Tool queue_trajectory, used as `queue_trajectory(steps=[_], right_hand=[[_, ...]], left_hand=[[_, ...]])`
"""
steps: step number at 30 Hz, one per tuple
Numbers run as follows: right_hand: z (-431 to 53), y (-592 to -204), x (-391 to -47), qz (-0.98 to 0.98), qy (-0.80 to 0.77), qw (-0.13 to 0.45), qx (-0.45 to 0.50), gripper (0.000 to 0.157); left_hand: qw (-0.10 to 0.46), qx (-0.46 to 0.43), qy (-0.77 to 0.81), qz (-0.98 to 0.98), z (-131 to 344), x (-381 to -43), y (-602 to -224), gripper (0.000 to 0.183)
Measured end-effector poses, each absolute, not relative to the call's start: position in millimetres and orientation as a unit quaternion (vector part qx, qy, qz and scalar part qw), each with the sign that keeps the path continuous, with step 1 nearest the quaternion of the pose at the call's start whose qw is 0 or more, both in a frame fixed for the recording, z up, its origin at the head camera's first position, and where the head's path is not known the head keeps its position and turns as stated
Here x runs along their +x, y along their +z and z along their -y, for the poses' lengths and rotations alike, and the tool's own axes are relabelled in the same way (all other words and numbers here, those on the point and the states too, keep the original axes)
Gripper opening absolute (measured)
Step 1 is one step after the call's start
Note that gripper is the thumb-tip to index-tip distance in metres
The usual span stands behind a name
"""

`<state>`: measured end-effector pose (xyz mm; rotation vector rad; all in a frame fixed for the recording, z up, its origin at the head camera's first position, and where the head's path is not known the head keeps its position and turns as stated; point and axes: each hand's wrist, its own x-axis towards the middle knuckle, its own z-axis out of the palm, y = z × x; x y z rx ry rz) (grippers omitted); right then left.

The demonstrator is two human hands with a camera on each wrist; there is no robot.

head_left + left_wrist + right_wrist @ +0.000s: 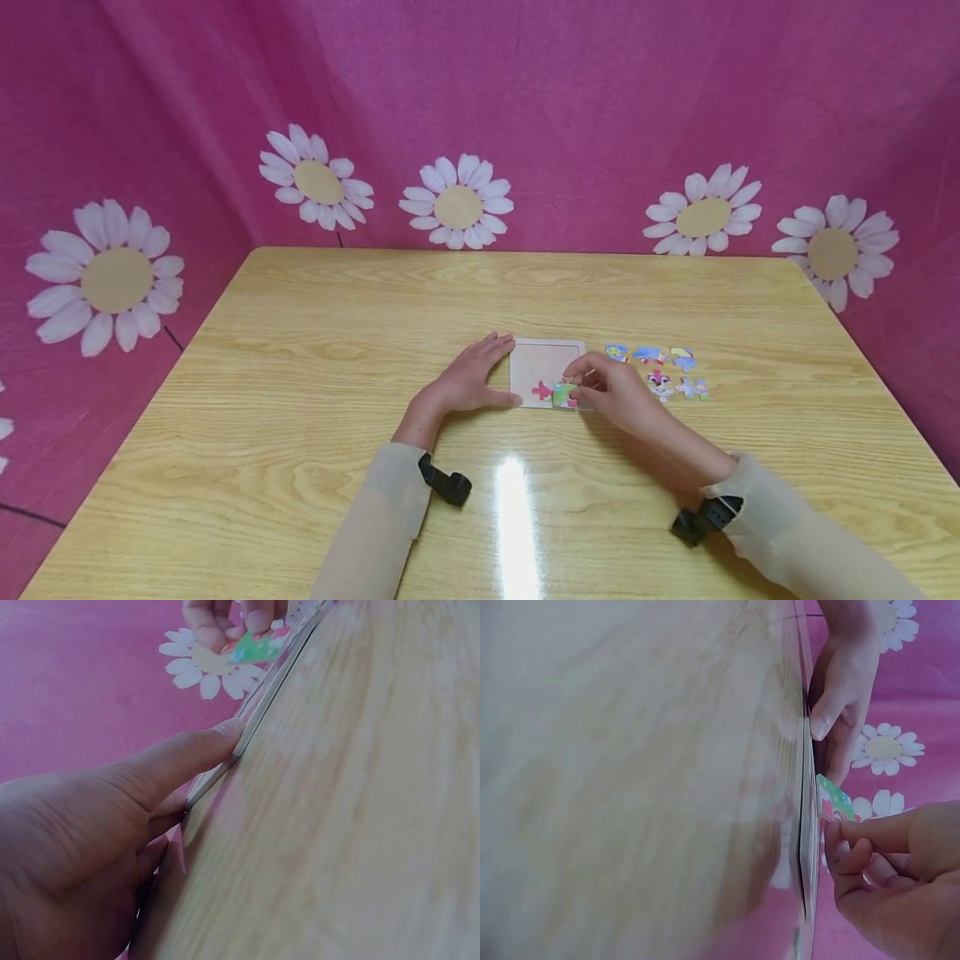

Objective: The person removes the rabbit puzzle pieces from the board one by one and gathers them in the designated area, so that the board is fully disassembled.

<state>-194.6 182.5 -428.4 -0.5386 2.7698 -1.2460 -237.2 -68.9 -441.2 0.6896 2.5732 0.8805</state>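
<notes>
A square, pale puzzle board (546,358) lies on the wooden table. My left hand (462,385) rests along its left side, fingers stretched toward the far corner. The thumb (217,735) lies on the near edge in the left wrist view. Between thumb and fingers, my right hand (621,395) pinches a green puzzle piece (560,395) low over the board's near right part. In the right wrist view the piece (835,796) is tilted, close to the board. Just left of it, a pinkish-red shape (540,390) shows on the board.
Several loose puzzle pieces lie in two rows right of the board, among them a blue one (649,355) and one with an animal face (660,383); my right hand partly covers this group. A pink flowered curtain (570,125) hangs behind the table (375,308).
</notes>
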Motion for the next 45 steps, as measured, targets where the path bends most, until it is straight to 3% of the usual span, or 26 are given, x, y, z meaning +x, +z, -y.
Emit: queue_trajectory(steps=[27,45], right_hand=[[-245,-432,-170,-0.898,-0.398,-0.024,-0.186,0.019],[-253,-430,-169,-0.899,-0.406,0.036,-0.159,0.015]], left_hand=[[0.167,0.242,0.310,-0.904,70,-236,-442,0.088],[0.168,0.244,0.316,-0.902,70,-237,-443,0.089]])
